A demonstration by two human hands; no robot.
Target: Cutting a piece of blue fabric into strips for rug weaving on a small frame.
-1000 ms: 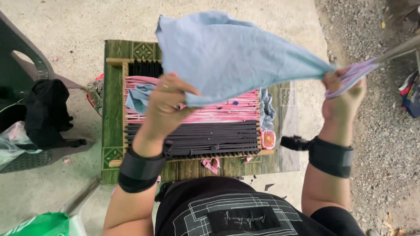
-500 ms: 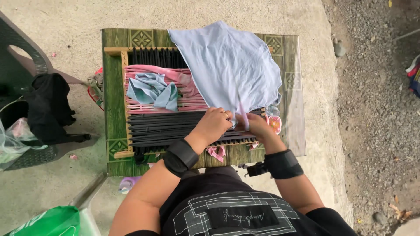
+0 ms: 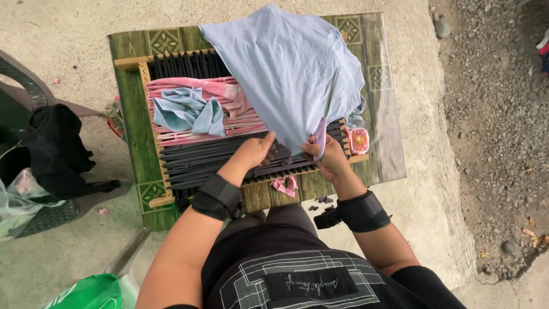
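Both hands pinch the light-blue cloth [image 3: 286, 68] at its near corner, L hand [image 3: 255, 150] & R hand [image 3: 326, 157] side by side, the cloth fanning away from them over the slatted frame [image 3: 229, 157].

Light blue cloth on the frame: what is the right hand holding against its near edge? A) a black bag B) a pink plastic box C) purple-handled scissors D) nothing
C: the right hand grips purple-handled scissors at the near edge of the light blue cloth, while the left hand pinches the cloth beside it.
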